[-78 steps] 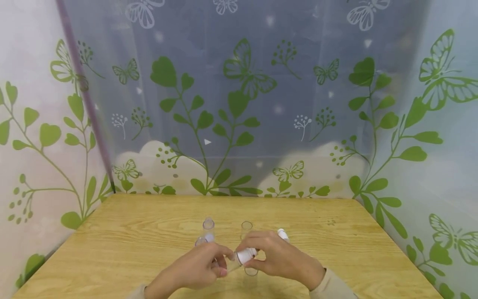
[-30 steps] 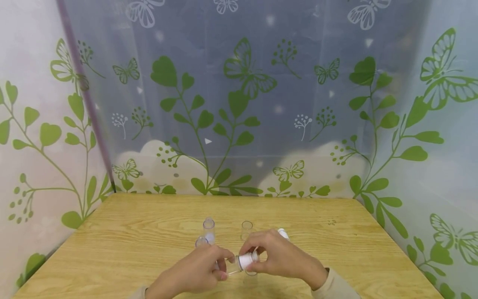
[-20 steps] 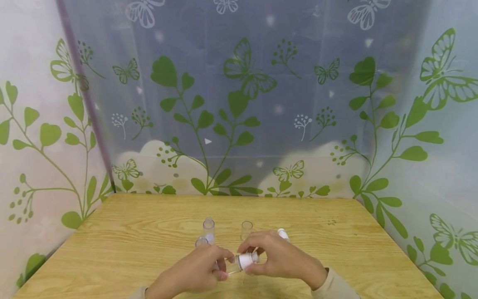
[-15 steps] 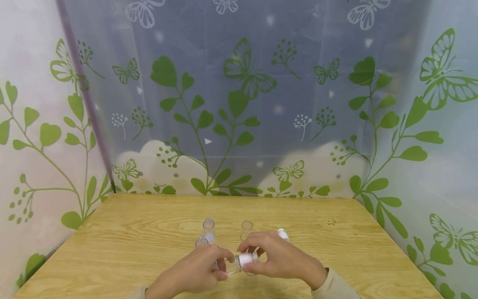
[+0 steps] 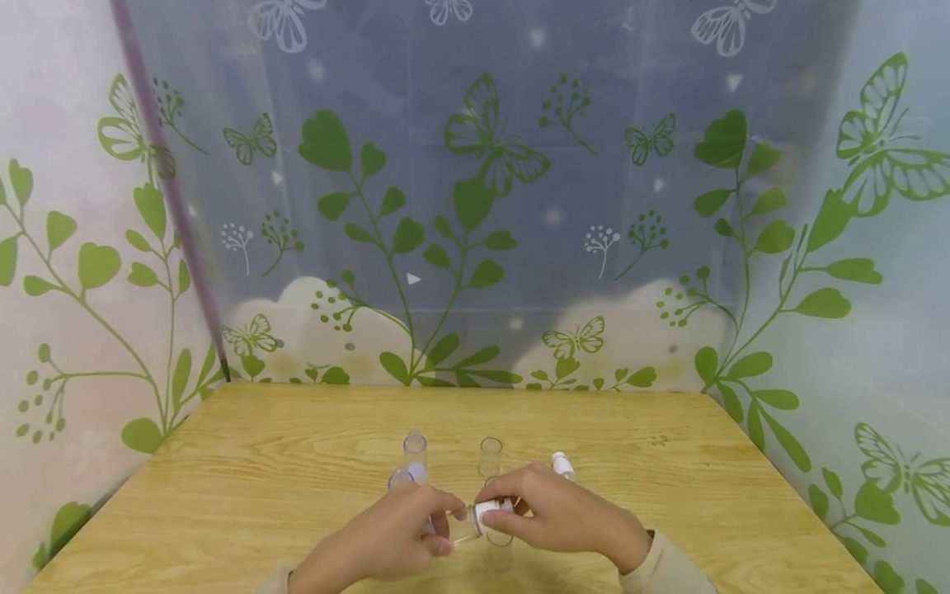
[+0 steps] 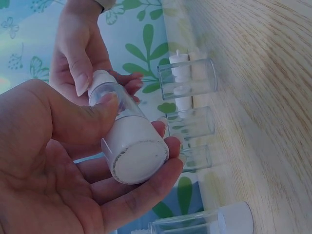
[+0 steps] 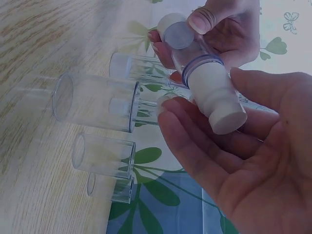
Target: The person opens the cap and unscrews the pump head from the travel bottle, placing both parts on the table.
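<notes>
A clear pump bottle [image 5: 485,509] with a white base and a white top is held tilted above the table between both hands. My left hand [image 5: 393,528] grips its lower end, with the thumb on the clear body and fingers under the white base [image 6: 139,158] in the left wrist view. At the other end, my right hand [image 5: 567,516] pinches the white collar [image 7: 209,85] between thumb and fingers. The white pump tip points out past the right fingers in the right wrist view. Part of the bottle is hidden by the hands in the head view.
Clear open-rimmed cylinders [image 7: 95,102] stand in a row just beyond the hands. More clear bottles [image 5: 416,454] with white bases stand behind my left hand. White pump pieces [image 5: 563,465] stand behind my right hand. A patterned curtain [image 5: 594,247] rises at the table's far edge.
The right hand's grip has shifted on the white collar, its thumb now lying higher across it. The left hand keeps hold of the bottle almost in place.
</notes>
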`<move>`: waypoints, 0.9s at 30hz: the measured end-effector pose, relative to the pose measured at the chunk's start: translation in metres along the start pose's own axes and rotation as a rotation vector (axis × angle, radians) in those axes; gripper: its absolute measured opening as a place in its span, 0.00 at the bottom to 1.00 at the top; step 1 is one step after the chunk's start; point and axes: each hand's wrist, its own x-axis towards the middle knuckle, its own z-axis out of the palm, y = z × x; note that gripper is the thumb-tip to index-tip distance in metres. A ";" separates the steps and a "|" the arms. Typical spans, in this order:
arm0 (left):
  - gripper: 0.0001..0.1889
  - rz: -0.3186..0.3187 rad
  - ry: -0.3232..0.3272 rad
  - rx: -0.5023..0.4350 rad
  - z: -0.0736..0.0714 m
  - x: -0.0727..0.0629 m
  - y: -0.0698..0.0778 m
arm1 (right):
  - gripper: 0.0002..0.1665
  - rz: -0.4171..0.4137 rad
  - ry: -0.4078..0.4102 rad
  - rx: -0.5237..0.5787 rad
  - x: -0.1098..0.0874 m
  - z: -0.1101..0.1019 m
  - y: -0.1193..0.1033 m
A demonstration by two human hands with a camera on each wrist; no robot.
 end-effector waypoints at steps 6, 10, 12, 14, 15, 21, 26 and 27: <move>0.15 0.003 -0.001 0.019 -0.001 0.001 -0.001 | 0.18 0.019 -0.025 0.036 0.000 -0.001 -0.001; 0.15 -0.002 -0.005 0.006 -0.001 0.001 0.000 | 0.15 0.036 -0.024 0.056 0.000 0.000 -0.002; 0.15 -0.005 -0.005 0.003 -0.001 0.001 -0.001 | 0.13 0.037 -0.015 0.047 0.000 0.001 -0.002; 0.15 -0.009 -0.004 0.001 -0.001 0.001 -0.001 | 0.12 0.031 -0.002 0.035 0.001 0.001 -0.003; 0.15 -0.011 -0.003 0.002 -0.001 0.001 -0.001 | 0.11 0.024 0.007 0.025 0.001 0.001 -0.003; 0.15 -0.014 -0.004 -0.006 -0.001 0.001 0.000 | 0.11 -0.021 0.059 -0.022 0.000 0.002 -0.002; 0.15 -0.009 -0.007 -0.001 -0.001 0.001 0.000 | 0.12 -0.036 0.076 -0.031 0.000 0.002 -0.002; 0.15 -0.008 -0.006 0.003 -0.001 0.001 -0.001 | 0.12 -0.037 0.080 -0.032 0.000 0.002 -0.002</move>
